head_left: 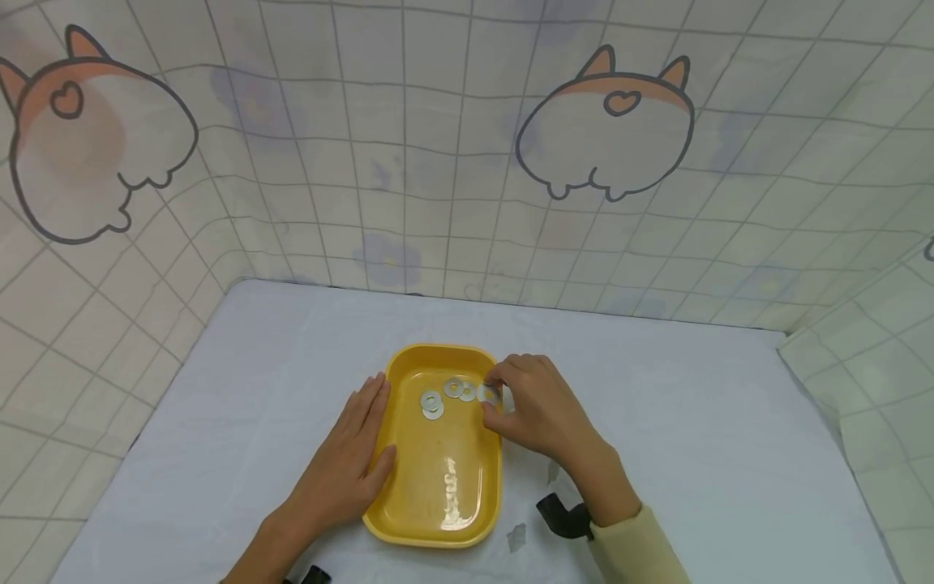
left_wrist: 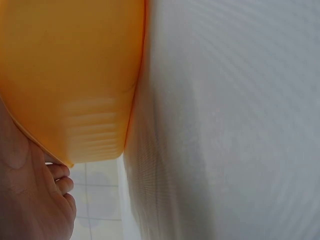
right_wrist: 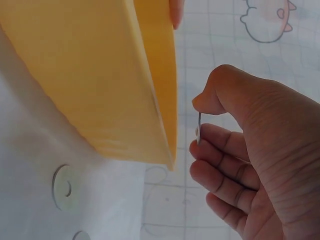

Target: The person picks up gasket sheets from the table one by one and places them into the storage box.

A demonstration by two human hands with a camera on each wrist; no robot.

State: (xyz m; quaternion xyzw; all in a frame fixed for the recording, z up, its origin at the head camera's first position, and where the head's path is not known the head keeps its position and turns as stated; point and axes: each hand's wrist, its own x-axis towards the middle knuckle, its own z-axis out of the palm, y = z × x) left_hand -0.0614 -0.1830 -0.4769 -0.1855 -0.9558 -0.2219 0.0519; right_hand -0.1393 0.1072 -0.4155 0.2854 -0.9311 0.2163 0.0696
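Observation:
A yellow tray (head_left: 438, 478) lies on the white-covered table with several flat metal washers (head_left: 433, 411) near its far end, some overlapping. My left hand (head_left: 348, 462) rests along the tray's left rim, its fingers straight; in the left wrist view its palm and fingertips (left_wrist: 62, 179) are against the rim. Between thumb and fingers my right hand (head_left: 541, 405) pinches one washer (head_left: 487, 394) over the tray's right rim. Seen edge-on in the right wrist view, that pinched washer (right_wrist: 199, 129) is above rim height. Another washer (right_wrist: 65, 187) lies on the table outside the tray.
Part of a further washer (right_wrist: 81, 236) shows on the table at the lower edge of the right wrist view. Grey patches (head_left: 516, 537) mark the cloth right of the tray. A tile-patterned curtain (head_left: 438, 162) with cartoon animals surrounds the table (head_left: 693, 438).

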